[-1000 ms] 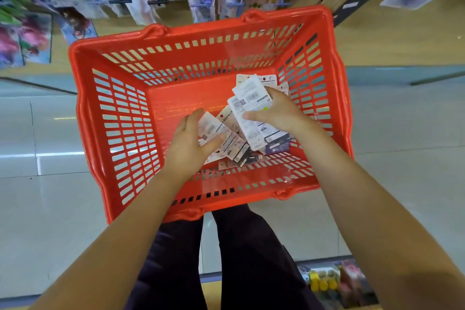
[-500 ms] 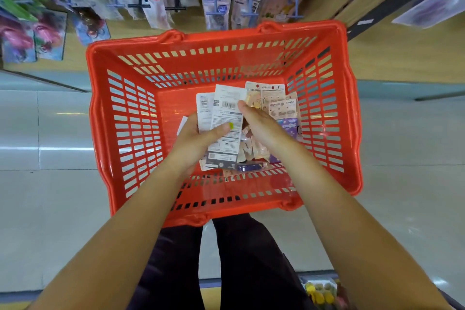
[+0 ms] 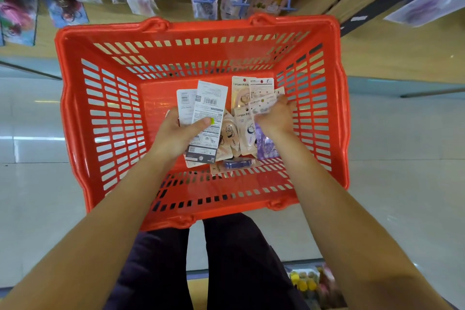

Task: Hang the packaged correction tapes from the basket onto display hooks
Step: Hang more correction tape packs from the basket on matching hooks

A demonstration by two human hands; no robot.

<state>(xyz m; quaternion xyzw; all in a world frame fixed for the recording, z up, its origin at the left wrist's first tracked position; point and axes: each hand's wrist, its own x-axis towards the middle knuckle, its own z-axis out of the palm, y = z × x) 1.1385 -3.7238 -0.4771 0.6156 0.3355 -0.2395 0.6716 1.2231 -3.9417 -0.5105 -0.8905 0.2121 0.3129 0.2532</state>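
Observation:
A red plastic basket (image 3: 75, 113) sits on the floor below me. My left hand (image 3: 176, 133) grips two white correction tape packs (image 3: 210, 106), backs up with barcodes showing, thumb across the front one. My right hand (image 3: 274, 118) is further right inside the basket and pinches another small pack (image 3: 261, 104) by its top. Several more packs (image 3: 245, 131), beige and purple, lie loose on the basket floor between and under my hands. Display hooks (image 3: 201, 1) with hanging packaged goods run along the top of the view.
Glossy tiled floor surrounds the basket. A wooden shelf front (image 3: 392, 55) runs along the right beyond it. My dark trouser legs (image 3: 226, 259) are just behind the basket. A low shelf with colourful items (image 3: 309, 282) shows at the bottom right.
My left hand took over the white packs and holds them upright. My right hand let them go, moved right and picked up another pack. The view shifted so the basket sits lower.

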